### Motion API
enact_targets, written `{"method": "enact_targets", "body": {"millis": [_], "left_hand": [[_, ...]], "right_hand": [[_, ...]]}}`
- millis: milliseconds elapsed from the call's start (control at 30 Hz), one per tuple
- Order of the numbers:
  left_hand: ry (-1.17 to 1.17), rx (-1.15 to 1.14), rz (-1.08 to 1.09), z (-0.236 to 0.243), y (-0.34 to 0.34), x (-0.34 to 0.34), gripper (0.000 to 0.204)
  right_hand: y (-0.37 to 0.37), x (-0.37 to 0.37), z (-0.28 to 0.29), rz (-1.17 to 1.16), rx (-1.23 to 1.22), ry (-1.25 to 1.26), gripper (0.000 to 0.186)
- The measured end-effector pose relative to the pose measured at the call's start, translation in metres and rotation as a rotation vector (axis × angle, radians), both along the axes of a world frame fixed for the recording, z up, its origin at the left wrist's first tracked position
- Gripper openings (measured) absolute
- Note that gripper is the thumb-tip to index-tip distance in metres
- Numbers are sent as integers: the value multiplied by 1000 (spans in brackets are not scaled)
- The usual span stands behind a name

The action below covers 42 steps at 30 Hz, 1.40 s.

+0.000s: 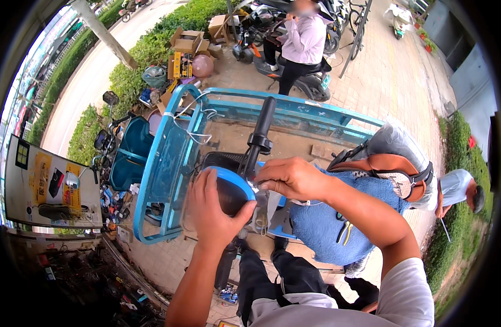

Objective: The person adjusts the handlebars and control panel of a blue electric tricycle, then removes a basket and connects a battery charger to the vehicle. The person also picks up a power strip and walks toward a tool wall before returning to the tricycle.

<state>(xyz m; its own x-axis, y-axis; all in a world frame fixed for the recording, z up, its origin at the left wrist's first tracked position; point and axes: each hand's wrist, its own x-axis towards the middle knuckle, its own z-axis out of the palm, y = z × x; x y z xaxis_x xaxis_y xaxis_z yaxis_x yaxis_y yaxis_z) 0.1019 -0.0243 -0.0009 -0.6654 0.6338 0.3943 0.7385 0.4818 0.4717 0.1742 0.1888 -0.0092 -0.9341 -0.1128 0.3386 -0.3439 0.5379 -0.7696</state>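
A rounded housing with a blue rim and dark face (232,195) sits at the middle of an electric vehicle's handlebar. Around its left and near sides my left hand (213,211) is wrapped, fingers on the rim and thumb across the lower right. My right hand (291,177) pinches close to the housing's right edge, beside the handlebar. What lies between those fingertips is too small to make out. Beyond them a black handlebar grip (266,115) points away from me. Some loose cable (261,219) hangs below the right hand.
Pliers with yellow-black handles (344,233) rest on a seat covered in blue towelling (316,231). A teal metal cargo-bed frame (143,204) lies ahead and left. One person (305,41) sits on a parked scooter ahead; another (454,191) bends at right. Cardboard boxes (186,41) stand by the hedge.
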Motion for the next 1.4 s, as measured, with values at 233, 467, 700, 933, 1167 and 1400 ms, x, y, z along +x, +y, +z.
{"method": "enact_targets", "body": {"millis": [233,467,700,933,1167,1400], "left_hand": [[-238,18,49,-14,-45,15,90],[-371,-244,132,-16,-96,52,98],[-428,-631,327,-25,-147,94,116],[-286,-514,452,-49,-134,114,101],[-331,-447,336,-40,-142,76,91],[-145,-391,314,-41,-116,86,84]], "right_hand": [[-11,-5,12,-124,-302,-504,20],[-4,4,14,-196,-210,-467,26],[1,5,21,-294,-142,-372,23],[38,-29,-6,-425,430,31,31],[86,-71,-11,-136,947,-138,46],[94,-84,-6,14,1028,-190,39]]}}
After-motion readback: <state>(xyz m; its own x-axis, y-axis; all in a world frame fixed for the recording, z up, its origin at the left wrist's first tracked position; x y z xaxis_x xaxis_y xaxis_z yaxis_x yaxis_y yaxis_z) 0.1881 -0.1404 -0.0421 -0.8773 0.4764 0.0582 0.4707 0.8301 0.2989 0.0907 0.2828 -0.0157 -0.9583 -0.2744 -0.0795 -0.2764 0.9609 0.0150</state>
